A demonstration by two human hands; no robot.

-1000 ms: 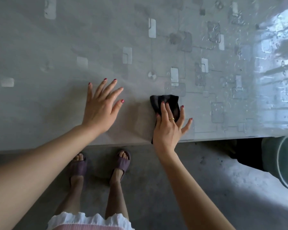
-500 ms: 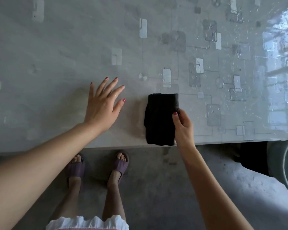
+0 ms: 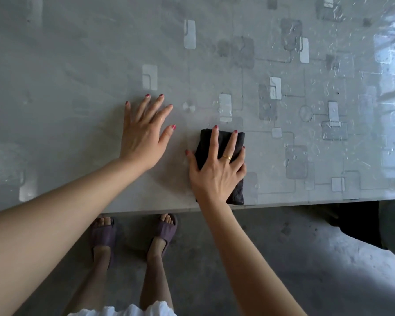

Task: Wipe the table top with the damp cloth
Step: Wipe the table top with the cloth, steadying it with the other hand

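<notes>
Head view looks straight down on a dark cloth (image 3: 237,188), folded into a long soft rectangle of knitted-looking fabric, lying flat on the table top (image 3: 78,65) with its near end right at the table's front edge. Her right hand (image 3: 217,167) is spread flat on top of it, fingers straight and fanned, a thin gold ring (image 3: 226,157) on one finger, palm pressing the cloth down rather than gripping it. Just beside it, apart from the cloth, her left hand (image 3: 144,133) lies splayed and relaxed on the bare surface, holding nothing. That surface is smooth, glossy grey, printed with pale rounded rectangles and thin lines; toward the right it shines and seems beaded with water drops, though glare makes that hard to judge. Below the edge stand her feet in purple ribbed slippers (image 3: 163,231) on a rough concrete floor (image 3: 283,270).
</notes>
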